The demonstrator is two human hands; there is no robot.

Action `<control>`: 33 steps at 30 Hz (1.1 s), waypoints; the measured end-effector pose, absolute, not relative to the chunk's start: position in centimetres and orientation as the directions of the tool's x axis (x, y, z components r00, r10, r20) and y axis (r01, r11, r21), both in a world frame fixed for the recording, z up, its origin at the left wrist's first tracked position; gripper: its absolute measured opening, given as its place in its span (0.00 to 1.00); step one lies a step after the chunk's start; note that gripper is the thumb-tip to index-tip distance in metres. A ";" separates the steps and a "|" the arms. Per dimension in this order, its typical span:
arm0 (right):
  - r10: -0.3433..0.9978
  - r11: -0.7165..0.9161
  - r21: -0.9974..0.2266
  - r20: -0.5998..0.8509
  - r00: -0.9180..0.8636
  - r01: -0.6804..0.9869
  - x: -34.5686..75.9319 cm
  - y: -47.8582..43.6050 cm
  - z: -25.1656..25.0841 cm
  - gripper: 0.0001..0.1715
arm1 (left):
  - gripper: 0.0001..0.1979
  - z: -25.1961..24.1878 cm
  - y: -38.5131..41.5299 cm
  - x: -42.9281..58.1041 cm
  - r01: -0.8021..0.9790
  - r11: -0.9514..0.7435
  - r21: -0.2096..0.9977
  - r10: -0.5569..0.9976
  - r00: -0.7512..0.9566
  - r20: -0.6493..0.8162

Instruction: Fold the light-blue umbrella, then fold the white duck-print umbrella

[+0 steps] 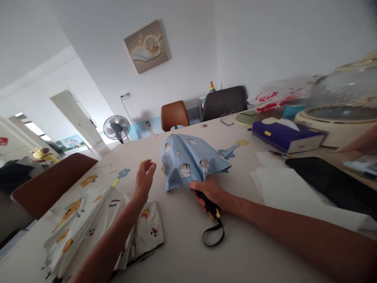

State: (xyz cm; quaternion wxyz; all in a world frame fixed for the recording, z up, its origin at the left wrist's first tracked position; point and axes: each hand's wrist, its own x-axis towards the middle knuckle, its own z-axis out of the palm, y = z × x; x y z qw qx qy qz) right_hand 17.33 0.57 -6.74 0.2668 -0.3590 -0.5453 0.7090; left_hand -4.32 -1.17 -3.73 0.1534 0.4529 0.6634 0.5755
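A light blue umbrella [188, 161] with white cartoon animals is partly folded, its cloth loose and pointing away from me over the table. My right hand [210, 192] is wrapped around its black handle, just below the cloth. A black wrist strap [213, 237] hangs in a loop from the handle's end. My left hand [145, 173] is raised to the left of the blue cloth, apart from it, with fingers bent and nothing seen in them. Under my left forearm lies a white umbrella [85, 228] with yellow ducks, loosely folded.
The pale table [182, 251] bears flower prints. At right are white papers [306, 192], a black mat [332, 181], a purple tissue box [285, 135], glasses [226, 120] and a large clear-topped appliance [347, 98]. Chairs [174, 114] and a fan [116, 127] stand beyond.
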 end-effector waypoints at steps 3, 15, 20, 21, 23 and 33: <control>0.754 -0.239 -0.971 -0.201 -0.625 0.023 17.5 0.3 -6.4 0.15 | 0.20 -2.1 1.4 -3.4 0.434 -0.072 0.898 0.799 -0.514 0.312; 0.726 -0.280 -0.959 -0.233 -0.647 0.031 17.5 0.5 -6.7 0.15 | 0.22 -4.8 5.3 -4.4 0.291 -0.110 0.950 0.630 -0.719 0.293; 0.723 -0.302 -0.952 -0.256 -0.641 0.040 17.4 0.3 -6.4 0.13 | 0.22 -6.8 5.6 -4.4 0.311 -0.072 0.948 0.656 -0.701 0.280; 0.725 -0.300 -0.953 -0.256 -0.639 0.042 17.5 0.3 -6.3 0.13 | 0.22 -6.9 5.5 -4.1 0.301 -0.069 0.951 0.655 -0.706 0.271; 0.739 -0.295 -0.955 -0.252 -0.625 0.036 17.5 0.2 -6.3 0.14 | 0.22 -7.0 5.2 -3.4 0.267 -0.078 0.960 0.667 -0.702 0.250; 0.802 -0.420 -0.899 -0.304 -0.514 -0.125 17.4 1.0 -6.7 0.15 | 0.16 -7.4 4.3 -0.3 0.007 0.048 0.999 0.864 -0.502 -0.038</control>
